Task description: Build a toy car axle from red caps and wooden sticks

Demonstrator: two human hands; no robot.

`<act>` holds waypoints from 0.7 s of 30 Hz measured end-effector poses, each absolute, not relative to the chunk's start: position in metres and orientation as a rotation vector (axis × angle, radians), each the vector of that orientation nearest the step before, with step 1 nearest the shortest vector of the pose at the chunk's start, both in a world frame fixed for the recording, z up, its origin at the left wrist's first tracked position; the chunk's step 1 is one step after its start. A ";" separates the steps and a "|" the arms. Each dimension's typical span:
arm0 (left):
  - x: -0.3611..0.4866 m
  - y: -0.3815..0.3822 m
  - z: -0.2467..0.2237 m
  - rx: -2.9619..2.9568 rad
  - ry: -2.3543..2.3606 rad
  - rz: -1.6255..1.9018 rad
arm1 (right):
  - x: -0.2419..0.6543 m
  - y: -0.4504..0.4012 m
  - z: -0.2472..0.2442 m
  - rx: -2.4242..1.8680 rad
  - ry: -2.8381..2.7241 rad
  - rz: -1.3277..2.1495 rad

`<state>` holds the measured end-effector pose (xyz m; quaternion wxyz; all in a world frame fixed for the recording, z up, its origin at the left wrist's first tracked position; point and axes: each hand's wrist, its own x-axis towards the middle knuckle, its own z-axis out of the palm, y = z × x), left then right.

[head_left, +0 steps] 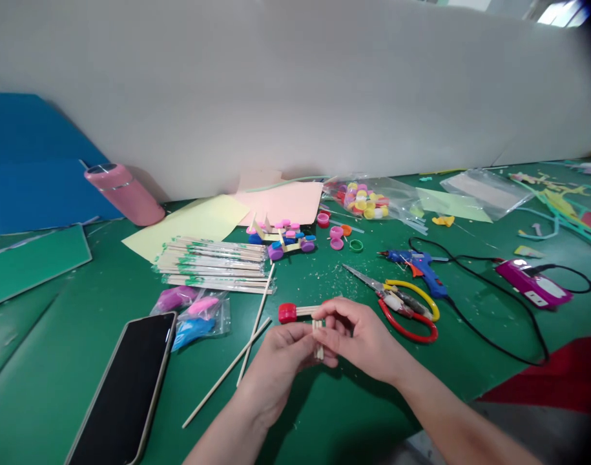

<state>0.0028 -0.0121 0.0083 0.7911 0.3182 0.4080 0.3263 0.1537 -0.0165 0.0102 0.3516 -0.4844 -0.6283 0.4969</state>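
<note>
My left hand [286, 356] and my right hand [360, 332] meet low in the middle of the view. Between their fingertips is a small bundle of short wooden sticks [319, 352], pinched by both and roughly upright. Just behind the fingers lies a piece with red caps [287, 313] and pale sticks, its right end partly hidden by my right hand. To the left, two long wooden sticks [227, 373] cross on the table. Beyond my right hand rest scissors [406, 303] with red and yellow handles, blades partly spread, and pliers beside them.
A phone [123, 387] and wrapped stick packs [212, 263] lie left; a pink bottle [125, 194] leans behind. Further back are small cap-wheeled pieces [288, 245], loose caps [336, 243] and a bag of caps [363, 199]. Right are a blue glue gun [418, 265], its cord, and a purple power strip [532, 283].
</note>
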 end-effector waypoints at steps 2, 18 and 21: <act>0.002 -0.010 0.006 0.600 0.914 0.722 | 0.156 -0.018 0.010 -1.265 -1.796 1.102; 0.002 -0.013 0.006 0.557 0.922 0.736 | 0.156 -0.025 -0.007 -1.254 -2.029 0.677; 0.003 -0.014 0.006 0.576 0.912 0.743 | 0.156 -0.026 -0.007 -1.231 -2.005 0.721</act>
